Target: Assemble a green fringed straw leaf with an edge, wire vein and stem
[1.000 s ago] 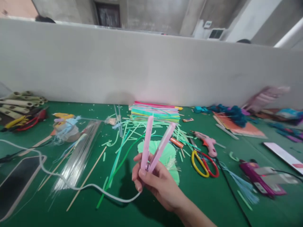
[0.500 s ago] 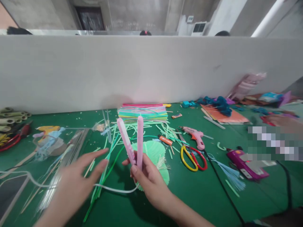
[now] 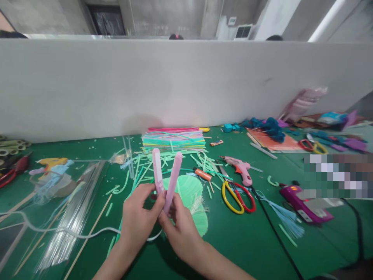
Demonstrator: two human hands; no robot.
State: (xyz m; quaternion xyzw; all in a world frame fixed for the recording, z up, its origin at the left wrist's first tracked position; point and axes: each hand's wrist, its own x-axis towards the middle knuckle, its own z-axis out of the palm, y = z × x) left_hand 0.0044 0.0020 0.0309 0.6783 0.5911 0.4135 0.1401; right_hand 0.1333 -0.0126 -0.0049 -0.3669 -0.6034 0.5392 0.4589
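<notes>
Above the green counter [image 3: 247, 241], both hands pinch the pink crimper [image 3: 166, 179] at its hinge: left hand [image 3: 136, 217] at 8 o'clock, right hand [image 3: 180, 229] at 5, fingers closed round it.

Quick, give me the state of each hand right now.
Left hand: closed on the base of the pink hair straightener, by its left arm.
Right hand: closed on the same base from the right side.

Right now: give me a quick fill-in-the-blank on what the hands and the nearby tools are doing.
1. Both hands, left hand and right hand, hold a ____ two-armed mini hair straightener.
2. Its arms point ____.
3. The scissors have one red handle and one ____ handle.
4. The pink glue gun lies on the ____ table.

Missing: pink; up; yellow; green
</notes>
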